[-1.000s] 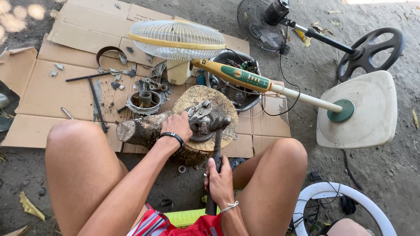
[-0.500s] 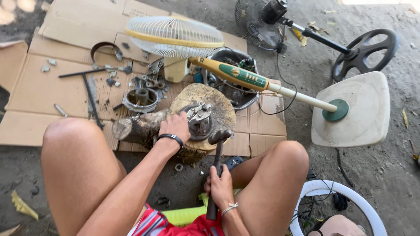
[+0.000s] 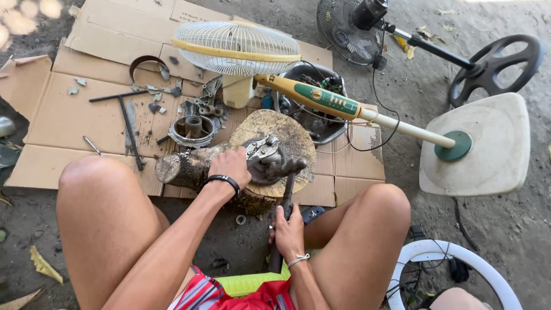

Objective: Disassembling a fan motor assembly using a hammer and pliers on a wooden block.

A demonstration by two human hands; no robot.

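Observation:
I sit low with my knees spread. My left hand [image 3: 231, 166], a black band on its wrist, presses a grey metal motor part [image 3: 265, 159] down on a round wooden stump [image 3: 287, 129]. My right hand [image 3: 288, 229] grips the handle of a dark hammer [image 3: 285, 195]. The hammer head rests against the near edge of the metal part on top of the stump.
Flattened cardboard [image 3: 74, 115] holds a metal rod tool [image 3: 129, 123], a round metal housing [image 3: 192, 129] and small scrap pieces. A cream pedestal fan [image 3: 238, 49] lies on its side, pole leading to its white base [image 3: 488, 143]. A black fan [image 3: 356, 26] lies behind; a white ring [image 3: 459, 258] at right.
The hammer has come forward and down until its head meets the metal part on the stump. My left hand stays pressed on the part.

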